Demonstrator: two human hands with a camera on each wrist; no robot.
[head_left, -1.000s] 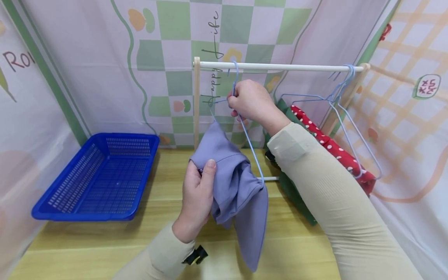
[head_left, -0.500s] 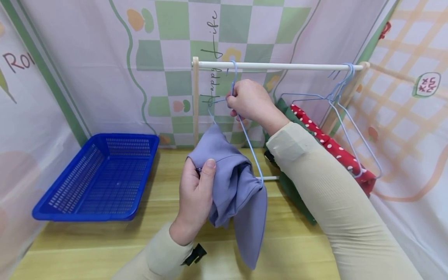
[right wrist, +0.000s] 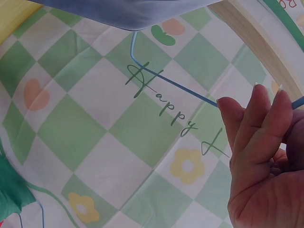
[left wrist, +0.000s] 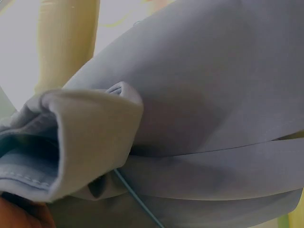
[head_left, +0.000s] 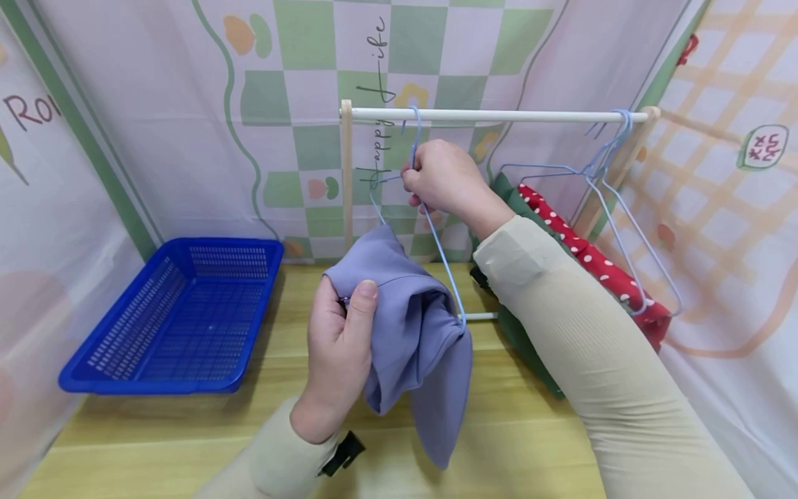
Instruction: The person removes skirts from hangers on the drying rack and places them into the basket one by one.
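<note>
A lavender garment (head_left: 411,312) hangs partly on a blue wire hanger (head_left: 442,260), whose hook sits over the white rail near its left end. My left hand (head_left: 339,346) pinches the garment's left edge, thumb in front and the other fingers behind the cloth. My right hand (head_left: 451,177) grips the hanger's neck just under the rail. In the right wrist view its fingers curl on the hanger's wire (right wrist: 180,87), and cloth covers the wire's far corner. Folds of the garment (left wrist: 204,85) fill most of the left wrist view, hiding nearly all of the left hand.
A blue plastic basket (head_left: 152,384) stands on the wooden table (head_left: 187,450) at left. At the right end of the white rail (head_left: 517,116) hang more blue hangers (head_left: 614,197), with a red polka-dot cloth (head_left: 580,253) and a green cloth (head_left: 530,350) below, partly behind my right forearm.
My left hand has moved a little left and pulled the garment's left edge that way, spreading the cloth. My right hand keeps its grip on the hanger.
</note>
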